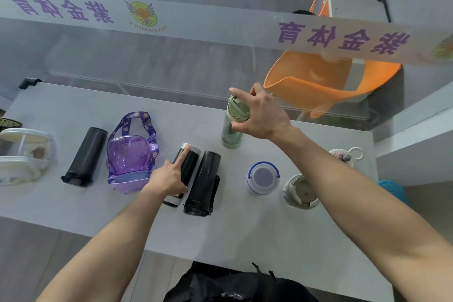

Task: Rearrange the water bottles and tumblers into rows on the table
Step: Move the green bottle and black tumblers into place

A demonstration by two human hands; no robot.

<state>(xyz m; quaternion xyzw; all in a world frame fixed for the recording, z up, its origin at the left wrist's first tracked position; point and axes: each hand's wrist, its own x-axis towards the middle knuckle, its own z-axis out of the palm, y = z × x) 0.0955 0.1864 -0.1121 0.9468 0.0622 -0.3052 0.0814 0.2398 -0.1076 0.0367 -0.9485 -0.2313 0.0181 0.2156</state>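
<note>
The left hand (169, 176) lay on a black tumbler with a white cap (190, 169), its fingers spread a little along the side and one finger stretched toward the far end. The right hand (262, 115) was closed around the lid of a green water bottle (231, 127), thumb on the near side and fingers over the top.

On the grey bench (245, 235) there were nine drink things. Four stood or lay in dark and bright colours in the middle: three black tumblers, one purple bottle with a strap (127, 157). The green bottle made one more.

A blue and white cup (263, 178) and a cream tumbler (300, 191) stood up near the right side, seen from the top. A small white and pink one (343, 154) sat by the right edge. A clear, pale bottle (22, 154) lay at the left end.

The plain black tumbler on the left (84, 157) lay flat, its long side running from near to far. The black tumbler with a side strap (202, 182) lay the same way, touching the one under the left hand. The purple bottle lay flat between the black ones. The green bottle stood up, farther back than the rest.
</note>
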